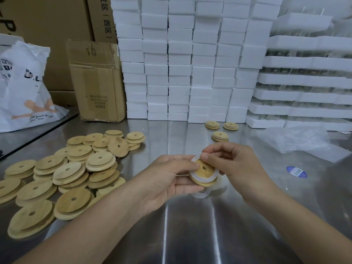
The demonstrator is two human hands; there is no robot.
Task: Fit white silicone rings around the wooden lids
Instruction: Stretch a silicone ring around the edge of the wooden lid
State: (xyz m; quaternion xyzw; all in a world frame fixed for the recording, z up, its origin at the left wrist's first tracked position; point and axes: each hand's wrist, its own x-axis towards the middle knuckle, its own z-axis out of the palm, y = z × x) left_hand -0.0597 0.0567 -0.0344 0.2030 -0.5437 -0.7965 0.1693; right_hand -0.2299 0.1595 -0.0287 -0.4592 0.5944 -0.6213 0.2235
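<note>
Round wooden lid (204, 171) — centre hole, white ring (198, 175) half-seated.

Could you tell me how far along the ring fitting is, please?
Early days: three lids set apart at the back look finished, though their rings are hard to make out. The left hand holds one lid while the right hand pinches a white ring onto it. The pile of bare lids on the left remains.

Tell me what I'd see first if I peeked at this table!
Right in the middle, the left hand holds a wooden lid while the right hand pinches a white ring onto its edge. To the left, a big heap of bare lids sprawls over the shiny metal table, and behind stands a tall wall of white foam blocks.
</note>
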